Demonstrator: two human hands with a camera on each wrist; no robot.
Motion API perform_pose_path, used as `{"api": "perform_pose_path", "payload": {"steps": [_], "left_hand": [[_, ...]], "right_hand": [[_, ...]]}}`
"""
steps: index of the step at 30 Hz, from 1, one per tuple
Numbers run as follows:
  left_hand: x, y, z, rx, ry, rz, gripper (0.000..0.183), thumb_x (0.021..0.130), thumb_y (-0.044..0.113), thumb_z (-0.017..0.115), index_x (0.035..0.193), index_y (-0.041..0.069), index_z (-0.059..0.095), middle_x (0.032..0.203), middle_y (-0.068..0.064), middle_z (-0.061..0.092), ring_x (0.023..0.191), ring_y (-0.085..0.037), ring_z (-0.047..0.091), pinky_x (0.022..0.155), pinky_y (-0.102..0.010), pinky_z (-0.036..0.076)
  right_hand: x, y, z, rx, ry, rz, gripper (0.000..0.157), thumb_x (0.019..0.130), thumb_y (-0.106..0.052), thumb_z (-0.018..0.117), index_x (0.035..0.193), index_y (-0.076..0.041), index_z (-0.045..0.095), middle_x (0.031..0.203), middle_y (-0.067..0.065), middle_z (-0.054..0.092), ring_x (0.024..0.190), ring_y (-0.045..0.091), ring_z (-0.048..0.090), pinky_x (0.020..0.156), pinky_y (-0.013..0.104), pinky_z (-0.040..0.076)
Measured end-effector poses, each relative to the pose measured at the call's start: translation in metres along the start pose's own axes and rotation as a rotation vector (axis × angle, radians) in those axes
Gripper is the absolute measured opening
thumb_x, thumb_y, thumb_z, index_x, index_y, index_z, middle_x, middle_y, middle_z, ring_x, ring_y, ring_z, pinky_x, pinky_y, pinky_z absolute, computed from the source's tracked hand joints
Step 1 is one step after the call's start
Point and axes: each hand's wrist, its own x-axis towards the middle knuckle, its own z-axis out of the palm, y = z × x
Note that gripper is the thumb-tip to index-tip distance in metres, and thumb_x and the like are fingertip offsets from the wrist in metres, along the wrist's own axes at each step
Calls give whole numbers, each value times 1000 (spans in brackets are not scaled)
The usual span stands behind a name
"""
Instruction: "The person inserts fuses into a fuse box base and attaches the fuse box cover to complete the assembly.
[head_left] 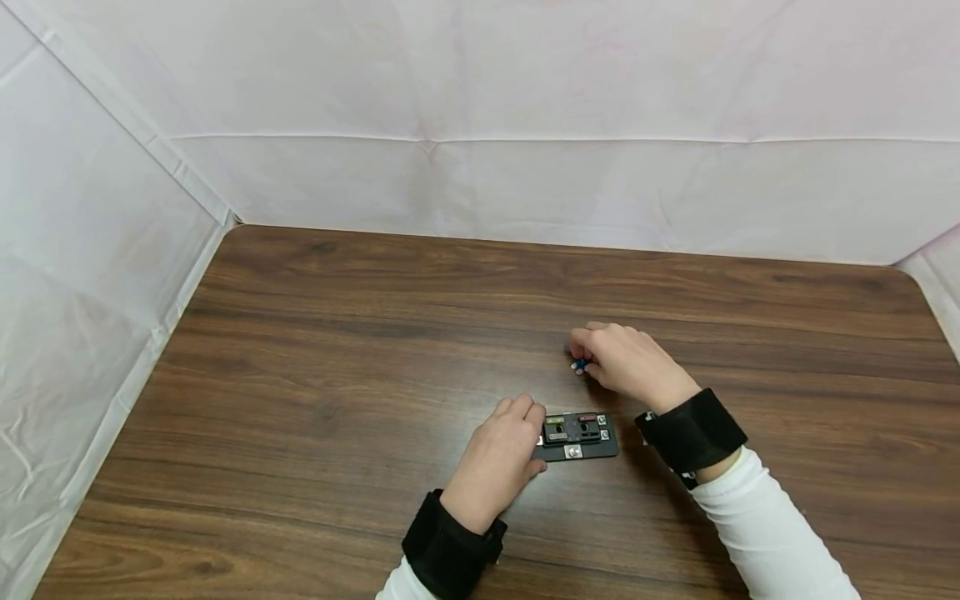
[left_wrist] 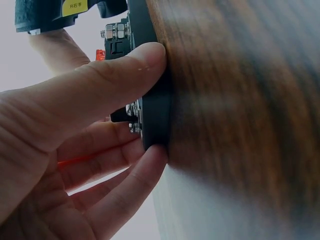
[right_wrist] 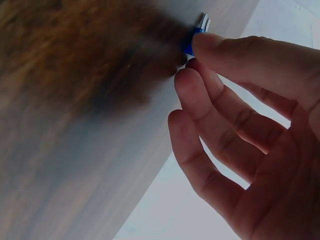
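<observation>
A black fuse block [head_left: 576, 437] lies flat on the wooden table, with metal screw terminals along its edges. My left hand [head_left: 498, 458] grips its left end, thumb on the near edge and fingertips at the far edge, hiding that end. In the left wrist view, thumb and little finger press the side of the black base [left_wrist: 156, 115]. Beyond the block, my right hand [head_left: 630, 367] pinches a small blue blade fuse [right_wrist: 189, 44] between thumb and index finger. Its two metal prongs [right_wrist: 204, 22] stick out past the fingertips, and the other fingers are loosely bent.
On the block sit a yellow-green piece [head_left: 555, 421] and a dark red piece [head_left: 587, 418]. The brown wooden table [head_left: 337, 358] stretches out around both hands. White sheeting [head_left: 487, 183] hangs along its back edge and left side.
</observation>
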Motion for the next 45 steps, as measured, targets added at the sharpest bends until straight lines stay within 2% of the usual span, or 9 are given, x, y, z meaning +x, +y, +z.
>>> {"api": "perform_pose_path", "payload": {"steps": [6, 9, 15, 21, 27, 35, 45], "left_hand": [[0, 0, 0, 0, 4, 2, 43, 67, 24, 81, 100, 6, 60, 91, -2, 56, 79, -13, 47, 68, -19, 49], [0, 0, 0, 0, 5, 3, 43, 67, 24, 81, 100, 6, 60, 91, -2, 56, 79, -13, 48, 68, -19, 49], [0, -1, -1, -1, 6, 2, 44, 66, 24, 81, 100, 6, 59, 91, -2, 55, 80, -13, 48, 68, -19, 49], [0, -1, 0, -4, 12, 0, 44, 66, 23, 81, 101, 5, 60, 91, -2, 56, 81, -13, 49, 69, -19, 50], [1, 0, 0, 3, 17, 2, 44, 66, 24, 81, 100, 6, 60, 90, -2, 56, 80, -13, 49, 69, -19, 50], [0, 0, 0, 10, 16, 5, 44, 66, 24, 81, 100, 6, 59, 90, -1, 55, 78, -13, 47, 68, -19, 49], [0, 0, 0, 13, 13, 8, 44, 66, 24, 81, 100, 6, 59, 90, -1, 55, 79, -13, 47, 69, -19, 48]], "right_hand": [[2, 0, 0, -22, 11, -29, 17, 77, 6, 64, 85, -9, 60, 80, 5, 59, 62, 16, 52, 52, 32, 46], [1, -1, -1, -19, 10, -28, 16, 78, 2, 66, 87, -9, 60, 82, 5, 59, 64, 16, 53, 53, 33, 47], [2, -1, -2, -39, 17, 14, 16, 78, -11, 70, 89, -8, 59, 85, 6, 60, 66, 18, 56, 54, 37, 49], [3, -1, -2, -92, 17, 63, 17, 76, -15, 73, 85, -8, 59, 80, 6, 60, 63, 19, 55, 52, 37, 47], [4, -2, -1, -75, -4, 61, 12, 77, -10, 72, 82, -9, 61, 79, 6, 61, 63, 18, 54, 52, 37, 47], [3, -4, -1, -73, -5, 13, 16, 76, -8, 72, 85, -9, 60, 81, 6, 59, 64, 18, 54, 54, 36, 48], [1, -3, -1, 9, -7, -2, 18, 76, -6, 72, 80, -11, 55, 70, 1, 57, 58, 14, 48, 50, 31, 42]]}}
